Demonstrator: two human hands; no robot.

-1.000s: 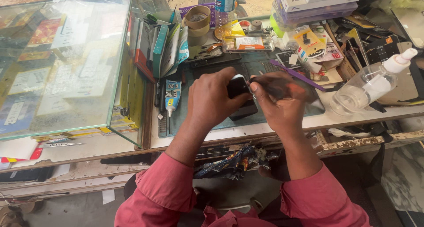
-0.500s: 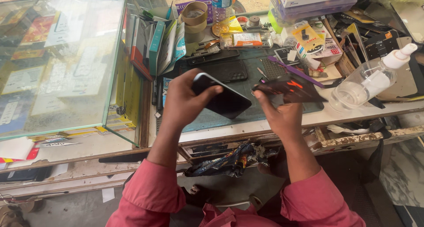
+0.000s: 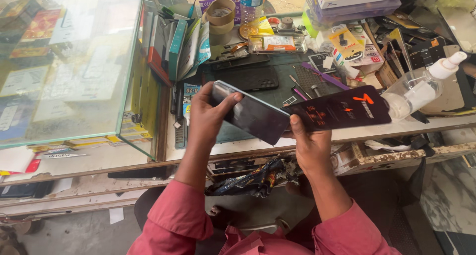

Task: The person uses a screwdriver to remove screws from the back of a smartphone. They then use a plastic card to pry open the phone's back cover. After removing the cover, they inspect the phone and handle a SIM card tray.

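Gripping dark phone [image 3: 252, 117] in closed left fingers [image 3: 224, 105]; right fingers [image 3: 295, 122] pinch black packet [image 3: 342, 108].

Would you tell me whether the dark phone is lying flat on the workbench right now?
No, the left hand holds the dark phone tilted in the air above the workbench, beside the dark flat packet in the right hand.

Phone [image 3: 250, 117]: glossy dark glass face, smooth, reflective. Flat packet [image 3: 342, 112]: matt dark card or plastic film with red print. Display case [image 3: 69, 61], left: clear glass, smooth, dusty. Spray bottle [image 3: 421, 89], right: translucent plastic, white cap. Tape rolls [image 3: 220, 18], far: brown paper-like. Counter edge [image 3: 396, 156]: worn, chipped painted wood. Sleeves [image 3: 178, 220]: pink woven cloth.
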